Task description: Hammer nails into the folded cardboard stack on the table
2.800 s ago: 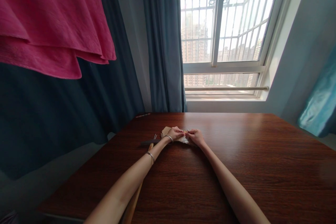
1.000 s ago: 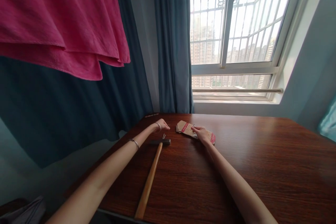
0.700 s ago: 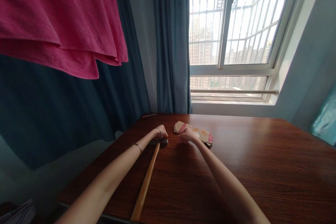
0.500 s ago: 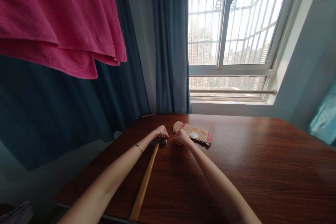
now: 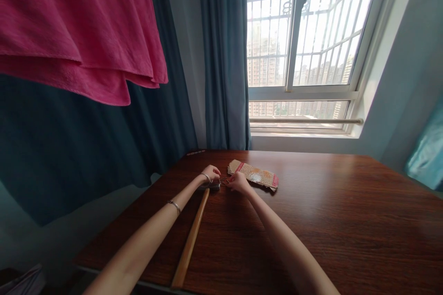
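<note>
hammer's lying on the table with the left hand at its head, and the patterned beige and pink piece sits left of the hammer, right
No: the head view shows the patterned beige and pink piece to the right of the hammer, not left. The hammer does lie on the table with the left hand at its head.

both arms out, l hand (image 5: 212, 173) & r hand (image 5: 237, 180) fingertips nearly meeting.

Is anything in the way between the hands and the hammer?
Nothing visible. The left hand is right at the head of the hammer, and the right hand is close beside it on the table.
</note>
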`<act>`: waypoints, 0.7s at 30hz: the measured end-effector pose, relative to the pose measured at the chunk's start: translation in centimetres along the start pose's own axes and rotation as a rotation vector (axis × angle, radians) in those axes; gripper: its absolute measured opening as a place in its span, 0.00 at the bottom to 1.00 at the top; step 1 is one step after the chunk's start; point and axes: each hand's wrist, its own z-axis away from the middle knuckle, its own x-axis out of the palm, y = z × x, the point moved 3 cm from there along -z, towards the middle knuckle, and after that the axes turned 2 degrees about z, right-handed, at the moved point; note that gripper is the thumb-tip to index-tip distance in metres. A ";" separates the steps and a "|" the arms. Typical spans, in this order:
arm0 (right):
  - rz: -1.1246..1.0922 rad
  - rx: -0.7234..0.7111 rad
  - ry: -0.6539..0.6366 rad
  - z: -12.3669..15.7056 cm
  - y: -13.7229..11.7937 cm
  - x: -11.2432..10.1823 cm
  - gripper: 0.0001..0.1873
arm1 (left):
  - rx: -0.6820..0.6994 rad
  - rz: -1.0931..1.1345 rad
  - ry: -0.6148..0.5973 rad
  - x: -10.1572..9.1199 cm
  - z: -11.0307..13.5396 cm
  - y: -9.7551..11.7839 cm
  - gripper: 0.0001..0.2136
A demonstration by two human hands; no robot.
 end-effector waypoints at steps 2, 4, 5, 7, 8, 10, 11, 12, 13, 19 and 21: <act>-0.005 -0.011 -0.002 0.2 0.1 -0.2 0.05 | -0.013 -0.050 0.081 -1.3 1.1 0.1 0.07; -0.009 -0.030 -0.003 0.5 0.2 -0.5 0.08 | -0.056 -0.116 0.137 -2.6 2.4 0.2 0.08; -0.010 -0.041 0.000 0.7 0.2 -0.8 0.09 | -0.099 -0.175 0.170 -3.1 3.2 0.2 0.10; -0.009 -0.062 0.011 1.3 0.5 -1.6 0.11 | -0.183 -0.290 0.182 -3.8 5.0 0.2 0.15; -0.008 -0.070 0.017 1.6 0.7 -2.0 0.11 | -0.212 -0.337 0.171 -3.9 6.0 0.3 0.18; -0.001 -0.083 0.026 2.4 1.2 -3.0 0.12 | -0.242 -0.406 0.109 -3.6 7.9 0.3 0.24; 0.003 -0.092 0.029 2.8 1.4 -3.4 0.12 | -0.246 -0.432 0.076 -3.4 8.8 0.3 0.27; 0.008 -0.102 0.030 3.2 1.6 -3.9 0.12 | -0.246 -0.451 0.035 -3.0 9.6 0.1 0.29; 0.013 -0.114 0.031 3.6 1.8 -4.2 0.12 | -0.248 -0.463 -0.010 -2.7 10.4 -0.1 0.30; 0.044 -0.170 0.006 4.8 1.8 -4.9 0.11 | -0.191 -0.508 -0.067 -0.8 12.8 -2.1 0.25; 0.055 -0.190 0.005 4.9 1.6 -4.8 0.11 | -0.171 -0.502 0.000 -0.5 12.9 -2.6 0.20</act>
